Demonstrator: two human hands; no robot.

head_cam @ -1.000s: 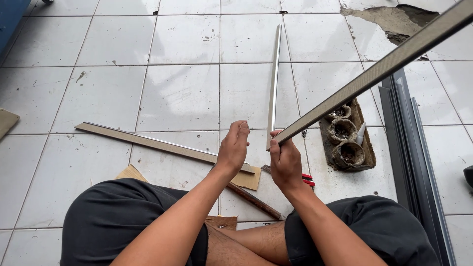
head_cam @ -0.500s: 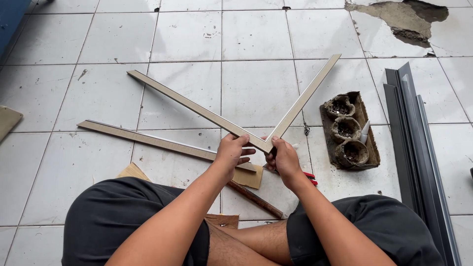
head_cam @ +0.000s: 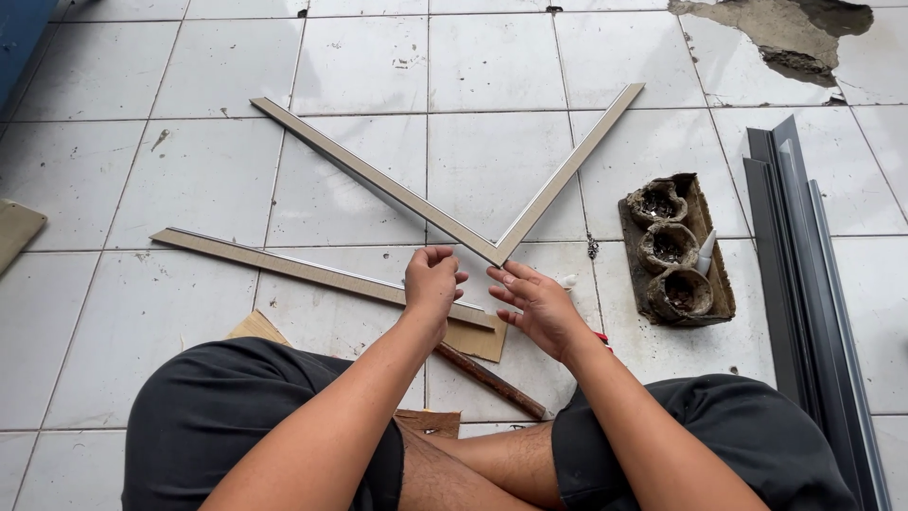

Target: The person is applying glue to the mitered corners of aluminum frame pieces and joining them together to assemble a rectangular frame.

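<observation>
Two flat metal strips meet in a V-shaped frame (head_cam: pixel 445 213) lying on the tiled floor, its mitred corner (head_cam: pixel 497 254) pointing at me. My left hand (head_cam: pixel 433 284) hovers just left of that corner with its fingers curled in and nothing visible in them. To the right of the corner, my right hand (head_cam: pixel 534 303) has its fingers stretched out, tips close under the joint. A third strip (head_cam: pixel 284 267) lies flat beneath my left hand, running left.
I sit on the floor, legs in dark shorts. A cardboard scrap (head_cam: pixel 478 339) and a wooden stick (head_cam: pixel 492 378) lie under my hands. A tray of three dirty cups (head_cam: pixel 676 251) and grey metal profiles (head_cam: pixel 804 284) are to the right. Broken tile patch (head_cam: pixel 785 38) far right.
A second ago I held one long strip raised toward the upper right. It now lies joined with another strip as a V on the floor, and both hands have eased off the corner.
</observation>
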